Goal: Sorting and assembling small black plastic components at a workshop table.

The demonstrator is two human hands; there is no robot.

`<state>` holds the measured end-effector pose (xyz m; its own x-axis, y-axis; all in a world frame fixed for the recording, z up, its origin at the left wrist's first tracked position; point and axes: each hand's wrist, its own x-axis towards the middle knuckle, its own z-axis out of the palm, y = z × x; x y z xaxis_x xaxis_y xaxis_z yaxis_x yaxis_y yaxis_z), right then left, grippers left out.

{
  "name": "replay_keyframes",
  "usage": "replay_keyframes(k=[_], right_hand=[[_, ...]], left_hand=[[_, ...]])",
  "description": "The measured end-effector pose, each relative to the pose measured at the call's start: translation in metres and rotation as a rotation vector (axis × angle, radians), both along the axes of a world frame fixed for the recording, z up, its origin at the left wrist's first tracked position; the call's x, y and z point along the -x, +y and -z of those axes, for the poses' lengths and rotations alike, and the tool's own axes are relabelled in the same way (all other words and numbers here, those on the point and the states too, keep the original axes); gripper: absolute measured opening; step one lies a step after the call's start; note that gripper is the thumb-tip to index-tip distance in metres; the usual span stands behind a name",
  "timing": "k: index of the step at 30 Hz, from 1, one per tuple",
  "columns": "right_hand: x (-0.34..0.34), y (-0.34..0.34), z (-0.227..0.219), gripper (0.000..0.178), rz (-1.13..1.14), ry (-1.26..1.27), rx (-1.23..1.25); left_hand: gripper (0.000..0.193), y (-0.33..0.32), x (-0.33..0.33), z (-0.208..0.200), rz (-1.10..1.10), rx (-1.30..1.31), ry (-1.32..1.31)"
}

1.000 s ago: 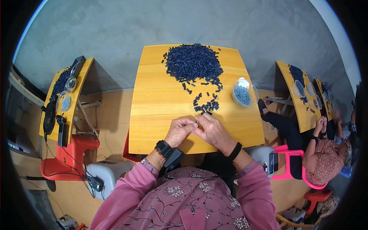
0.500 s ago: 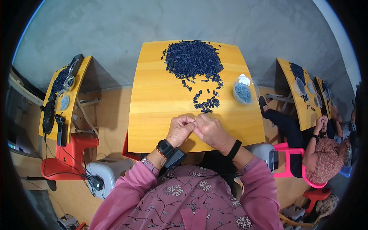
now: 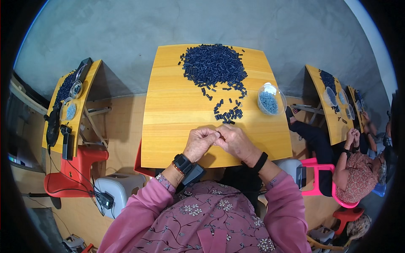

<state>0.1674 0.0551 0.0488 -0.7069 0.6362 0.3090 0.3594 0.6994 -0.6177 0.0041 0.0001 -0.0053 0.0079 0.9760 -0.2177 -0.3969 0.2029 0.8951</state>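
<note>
My left hand [image 3: 200, 143] and my right hand [image 3: 237, 141] meet above the near part of the yellow wooden table [image 3: 168, 109]. Their thumbs and fingertips are pinched together, and what lies between them is too small and covered to make out. Just beyond my fingers is a loose cluster of short dark tube-shaped pieces [image 3: 228, 115]. Farther back, a large heap of the same dark pieces [image 3: 214, 64] spreads over the table. To the right stands a clear round tub [image 3: 282, 109] holding small light-blue pieces [image 3: 268, 102] and something white.
A side table [image 3: 80, 110] at left carries dark pieces, tubs and a black device; a red stool [image 3: 78, 173] and a grey stool [image 3: 116, 192] stand by it. At right, a person [image 3: 360, 175] sits on a pink chair at another table [image 3: 337, 122]. A grey wall [image 3: 126, 55] rises behind.
My fingertips have shifted slightly against each other, still pinched together. The table and its contents look a touch farther right in the picture, as the view moved a little.
</note>
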Motion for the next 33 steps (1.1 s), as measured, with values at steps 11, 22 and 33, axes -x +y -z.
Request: replay_keyframes(k=[11, 22, 33], right_hand=[[0.004, -0.009, 0.003, 0.021, 0.036, -0.110, -0.054], [0.003, -0.006, 0.005, 0.021, 0.041, 0.072, 0.109], [-0.002, 0.000, 0.010, 0.027, 0.012, -0.038, 0.016]], left_hand=[[0.011, -0.002, -0.002, 0.005, 0.000, -0.077, 0.113], [0.008, -0.003, -0.004, 0.001, 0.004, -0.151, 0.067], [0.012, -0.002, -0.001, -0.004, 0.031, -0.022, 0.040]])
